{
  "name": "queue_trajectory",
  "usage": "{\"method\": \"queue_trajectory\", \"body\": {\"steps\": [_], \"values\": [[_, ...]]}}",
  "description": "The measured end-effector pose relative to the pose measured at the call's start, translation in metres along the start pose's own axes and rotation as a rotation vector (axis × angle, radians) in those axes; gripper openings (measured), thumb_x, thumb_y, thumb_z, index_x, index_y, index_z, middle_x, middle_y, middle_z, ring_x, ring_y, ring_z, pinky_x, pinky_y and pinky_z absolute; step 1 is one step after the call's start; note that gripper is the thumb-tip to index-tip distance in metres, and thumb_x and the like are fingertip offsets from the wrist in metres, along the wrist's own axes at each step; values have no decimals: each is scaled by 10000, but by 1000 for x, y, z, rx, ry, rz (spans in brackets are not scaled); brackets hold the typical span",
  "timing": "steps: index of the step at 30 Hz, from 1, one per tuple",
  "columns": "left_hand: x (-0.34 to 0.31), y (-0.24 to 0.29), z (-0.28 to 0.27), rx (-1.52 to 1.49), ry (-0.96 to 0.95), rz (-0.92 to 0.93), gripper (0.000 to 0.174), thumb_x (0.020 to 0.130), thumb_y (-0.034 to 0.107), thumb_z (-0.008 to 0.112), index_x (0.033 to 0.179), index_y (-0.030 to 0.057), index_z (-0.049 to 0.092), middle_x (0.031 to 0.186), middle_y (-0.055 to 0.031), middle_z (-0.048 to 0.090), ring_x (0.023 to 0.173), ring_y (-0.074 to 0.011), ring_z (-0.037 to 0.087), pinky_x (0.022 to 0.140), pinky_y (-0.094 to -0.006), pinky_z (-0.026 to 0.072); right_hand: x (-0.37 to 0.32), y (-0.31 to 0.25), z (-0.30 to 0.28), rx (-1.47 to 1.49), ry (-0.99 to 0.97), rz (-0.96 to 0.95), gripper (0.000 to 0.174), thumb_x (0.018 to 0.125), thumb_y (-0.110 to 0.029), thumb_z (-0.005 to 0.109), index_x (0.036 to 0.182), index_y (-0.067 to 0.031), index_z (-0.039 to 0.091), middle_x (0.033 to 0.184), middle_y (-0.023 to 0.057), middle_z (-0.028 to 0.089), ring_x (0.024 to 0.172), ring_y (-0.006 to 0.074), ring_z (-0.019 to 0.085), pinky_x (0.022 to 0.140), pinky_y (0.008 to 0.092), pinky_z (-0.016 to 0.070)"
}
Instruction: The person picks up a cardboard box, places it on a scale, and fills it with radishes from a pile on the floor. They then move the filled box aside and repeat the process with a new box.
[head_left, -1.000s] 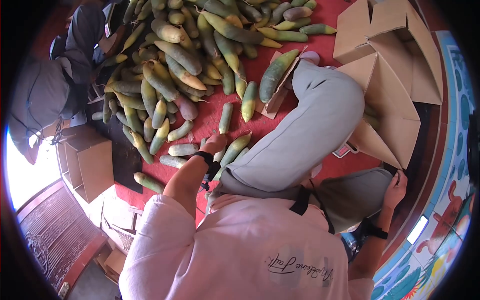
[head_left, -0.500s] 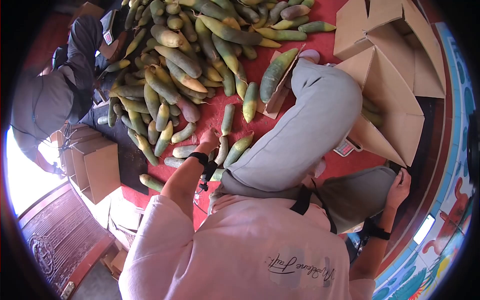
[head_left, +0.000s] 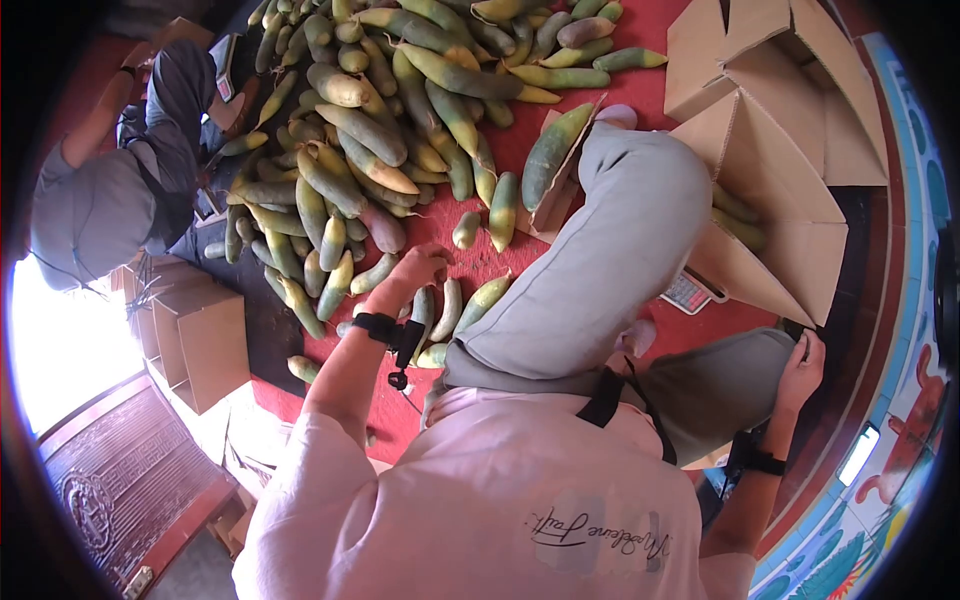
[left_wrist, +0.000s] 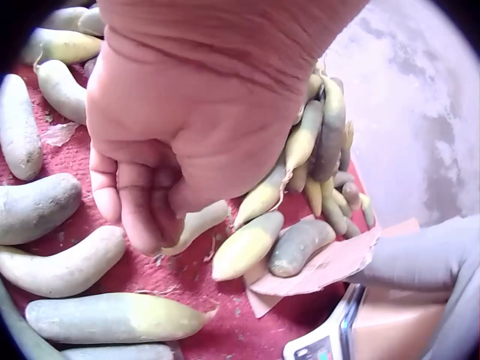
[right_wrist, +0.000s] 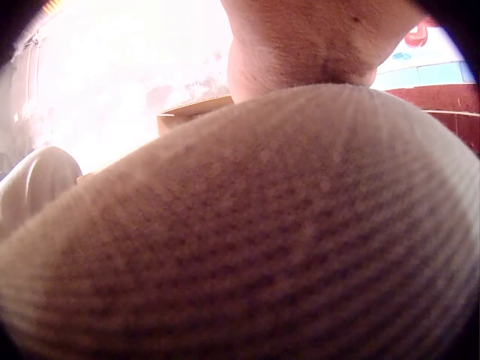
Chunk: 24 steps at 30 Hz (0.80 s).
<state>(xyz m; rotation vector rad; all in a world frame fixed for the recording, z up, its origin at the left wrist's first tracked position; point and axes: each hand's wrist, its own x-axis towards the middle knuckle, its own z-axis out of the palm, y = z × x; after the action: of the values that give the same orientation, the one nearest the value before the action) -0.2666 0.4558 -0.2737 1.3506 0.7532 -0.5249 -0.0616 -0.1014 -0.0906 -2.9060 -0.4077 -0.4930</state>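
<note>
My left hand (head_left: 425, 265) hovers over the red cloth with its fingers loosely curled and nothing in them. Just past the fingertips lies a short green radish (head_left: 466, 230). From the left wrist, the fingers (left_wrist: 142, 214) partly hide a pale radish (left_wrist: 199, 225) behind them. Several long radishes lie close by, among them a green one (head_left: 485, 300) beside the leg and a pale curved one (left_wrist: 71, 262). My right hand (head_left: 800, 370) rests on the bent knee (right_wrist: 300, 225), beside a box corner. In the right wrist view the knee hides its fingers.
A large radish heap (head_left: 370, 130) covers the far cloth. Open cardboard boxes (head_left: 770, 220) stand to the right, one with radishes inside. A scale (head_left: 690, 292) sits beside the leg. At left are another person (head_left: 95, 210), a box (head_left: 200, 340) and a carved wooden chair (head_left: 130, 480).
My left hand has drawn off the near end of the short radish, which now lies farther forward and looks foreshortened. The person at left has raised an arm. My right hand stays at the knee.
</note>
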Motion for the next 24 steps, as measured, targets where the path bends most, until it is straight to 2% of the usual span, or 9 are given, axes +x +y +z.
{"method": "queue_trajectory", "body": {"steps": [2,6,8,10,16,17,20,23,24], "values": [[-8,21,-2,-69,-18,49,138,793,82,491,885,7,561,607,-37,522,523,-122,510,503,-255,423,1,-1,0,18,14,15,131,856,-74,505,955,-18,570,876,127,570,797,288,571,715,337,452],[-48,81,3,-86,-4,395,94,847,58,483,883,5,551,608,-22,491,534,-122,469,515,-252,400,-1,-8,-3,47,13,45,129,852,-69,505,952,-23,573,867,124,570,790,288,573,710,331,453],[-71,110,11,-30,75,459,99,876,65,457,881,14,541,588,-18,477,517,-117,448,509,-249,396,-1,-11,-7,44,26,67,130,850,-65,504,953,-25,573,864,124,570,788,287,574,710,328,454],[-98,137,17,-242,-49,469,113,892,73,440,876,18,537,571,-16,472,503,-108,436,548,-242,405,1,-16,-10,155,30,71,117,841,-51,522,940,-18,576,859,120,574,785,267,579,718,309,454],[-170,213,61,-136,-193,877,133,880,23,398,847,-4,525,513,-16,482,448,-92,449,810,-299,426,28,-104,-50,538,20,34,136,826,-20,541,955,-9,581,841,96,578,746,169,562,692,265,447],[-180,223,69,-122,-232,902,129,884,42,410,841,0,524,512,-21,490,447,-95,466,857,-335,409,33,-126,-62,558,-11,-11,137,827,-5,526,951,-8,582,834,84,576,724,159,554,675,253,445],[-204,245,103,-150,-389,1044,128,864,80,469,805,-7,541,490,-26,506,420,-109,474,838,-375,428,39,-181,-89,840,-111,-120,236,790,-3,564,1024,-28,570,801,102,568,702,165,576,621,294,470],[-223,254,141,-272,-531,974,135,817,97,520,753,-14,562,473,-43,515,418,-133,500,815,-391,445,40,-218,-114,816,-159,-456,418,712,-98,670,1103,-45,530,764,83,509,621,217,527,565,321,439],[-225,254,151,-276,-594,935,98,815,53,518,792,-21,576,560,-75,561,445,-131,519,757,-337,465,37,-228,-126,783,-209,-493,474,677,-157,708,1108,-62,534,715,72,463,587,223,492,526,336,409]]}}
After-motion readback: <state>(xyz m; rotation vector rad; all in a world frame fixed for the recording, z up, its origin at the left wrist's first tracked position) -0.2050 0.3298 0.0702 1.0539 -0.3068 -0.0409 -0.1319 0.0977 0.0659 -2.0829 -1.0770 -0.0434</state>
